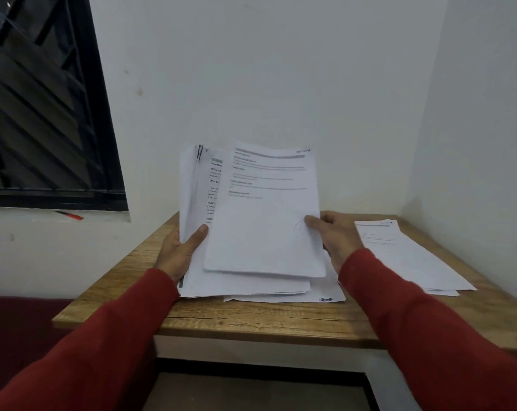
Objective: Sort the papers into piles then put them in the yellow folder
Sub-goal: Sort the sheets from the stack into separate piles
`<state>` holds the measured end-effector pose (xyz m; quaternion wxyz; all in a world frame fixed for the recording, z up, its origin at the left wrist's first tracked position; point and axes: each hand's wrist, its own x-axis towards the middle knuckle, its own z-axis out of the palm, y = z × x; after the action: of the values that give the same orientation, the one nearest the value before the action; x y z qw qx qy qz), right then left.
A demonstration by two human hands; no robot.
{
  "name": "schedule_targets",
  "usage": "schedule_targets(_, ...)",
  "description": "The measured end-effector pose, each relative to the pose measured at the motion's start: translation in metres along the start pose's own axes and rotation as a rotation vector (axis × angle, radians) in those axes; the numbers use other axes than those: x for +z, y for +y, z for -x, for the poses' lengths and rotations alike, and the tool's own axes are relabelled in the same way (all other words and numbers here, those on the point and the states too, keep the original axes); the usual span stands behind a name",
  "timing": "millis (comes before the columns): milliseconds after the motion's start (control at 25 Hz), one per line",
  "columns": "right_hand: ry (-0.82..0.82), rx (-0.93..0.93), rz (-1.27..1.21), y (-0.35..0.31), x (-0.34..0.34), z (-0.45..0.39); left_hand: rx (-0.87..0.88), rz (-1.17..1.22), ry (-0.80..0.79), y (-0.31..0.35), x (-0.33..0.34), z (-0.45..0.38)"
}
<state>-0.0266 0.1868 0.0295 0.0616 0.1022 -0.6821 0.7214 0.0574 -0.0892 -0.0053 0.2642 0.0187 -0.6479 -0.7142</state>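
Over wooden desk, my left hand grips thick white paper stack, fingers curled round edge; right hand pinches top printed sheet. One sorted pile lies far right. I judge sorting early; yellow folder unseen.

A thick stack of white printed papers stands tilted upright over the middle of the wooden surface. One printed sheet is fanned out in front of it, to its right. Beneath the stack lies a loose sheet. Well right of the stack, a flat pile of papers rests on the surface.
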Motion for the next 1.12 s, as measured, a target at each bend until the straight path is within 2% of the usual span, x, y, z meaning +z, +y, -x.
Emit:
schedule_targets(80, -0.041, 0.062, -0.031, 0.017, 0.024, 0.007, 0.003, -0.034, 0.018, 0.001, 0.000, 0.001)
schedule_targets(160, -0.016, 0.086, -0.071, 0.026, 0.036, 0.011, 0.011, -0.054, 0.037, 0.002, -0.001, 0.001)
schedule_targets(560, 0.206, -0.033, 0.019, 0.024, 0.008, -0.009, 0.001, 0.019, 0.016, 0.003, -0.003, -0.003)
schedule_targets(800, 0.231, -0.021, -0.185, -0.005, -0.041, -0.022, 0.021, 0.074, 0.031, 0.004, -0.002, 0.000)
schedule_targets(1000, 0.369, -0.011, -0.472, -0.046, -0.113, -0.034, 0.024, 0.089, 0.056, 0.005, -0.001, 0.001)
schedule_targets(1120, 0.295, -0.023, -0.520, -0.049, -0.121, -0.035, 0.026, 0.081, 0.069, 0.006, 0.000, 0.001)
